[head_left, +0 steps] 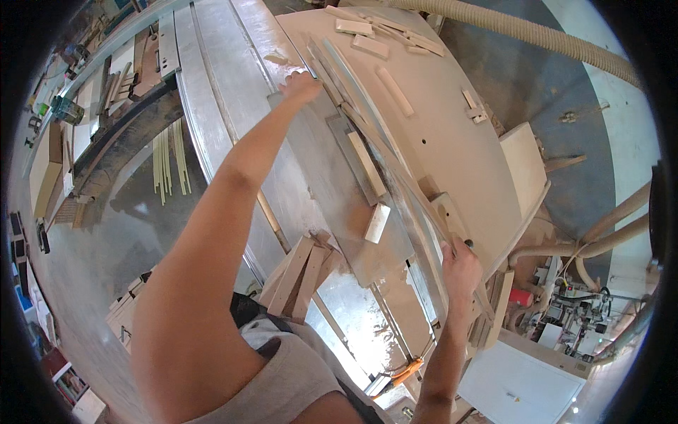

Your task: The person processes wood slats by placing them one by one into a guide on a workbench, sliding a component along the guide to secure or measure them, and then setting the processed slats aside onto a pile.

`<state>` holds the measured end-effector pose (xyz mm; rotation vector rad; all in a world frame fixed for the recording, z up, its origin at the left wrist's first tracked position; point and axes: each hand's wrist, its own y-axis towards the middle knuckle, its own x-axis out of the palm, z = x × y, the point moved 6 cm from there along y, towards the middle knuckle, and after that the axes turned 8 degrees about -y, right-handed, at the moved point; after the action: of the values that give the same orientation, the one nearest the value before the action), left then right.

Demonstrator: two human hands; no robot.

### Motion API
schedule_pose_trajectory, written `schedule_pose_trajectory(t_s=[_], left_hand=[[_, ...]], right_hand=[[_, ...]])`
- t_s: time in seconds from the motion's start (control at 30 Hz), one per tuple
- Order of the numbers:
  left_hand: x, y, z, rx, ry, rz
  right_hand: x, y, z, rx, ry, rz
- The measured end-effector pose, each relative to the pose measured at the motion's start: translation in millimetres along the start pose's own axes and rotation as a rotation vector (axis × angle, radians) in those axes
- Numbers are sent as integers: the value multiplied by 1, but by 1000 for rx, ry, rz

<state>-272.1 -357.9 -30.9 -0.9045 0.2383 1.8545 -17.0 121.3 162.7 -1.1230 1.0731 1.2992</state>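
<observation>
My left hand [301, 86] is stretched far over the metal saw table [212, 78], palm down with its fingers curled. It lies right beside the far part of a long thin wooden strip [395, 166]; what its fingers hold, if anything, is hidden. Nearer to me, my right hand [462, 268] is closed around the strip close to its near end. A dark round knob [469, 244] shows by its fingers. Between my hands, a narrow pale wood block [367, 164] lies along a grey bar, and a short pale block [377, 222] sits just nearer.
Several wood offcuts [371, 46] lie on the brown board surface [452, 120] to the right. Stacked wood pieces [300, 275] stand close to my body. An orange-handled tool [406, 369] lies at the near edge. A ribbed hose [537, 32] crosses the far right.
</observation>
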Motion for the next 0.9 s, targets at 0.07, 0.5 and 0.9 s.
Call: schedule_pose_trajectory(t_s=[0.07, 0.5, 0.9], left_hand=[[12, 13, 5, -73, 27, -13], [27, 39, -11, 58, -718, 177], [-56, -207, -144, 301, -153, -127]], right_hand=[[-13, 1, -4, -3, 43, 107], [-1, -195, 76, 436, 394, 159], [37, -323, 83, 629, 581, 297]])
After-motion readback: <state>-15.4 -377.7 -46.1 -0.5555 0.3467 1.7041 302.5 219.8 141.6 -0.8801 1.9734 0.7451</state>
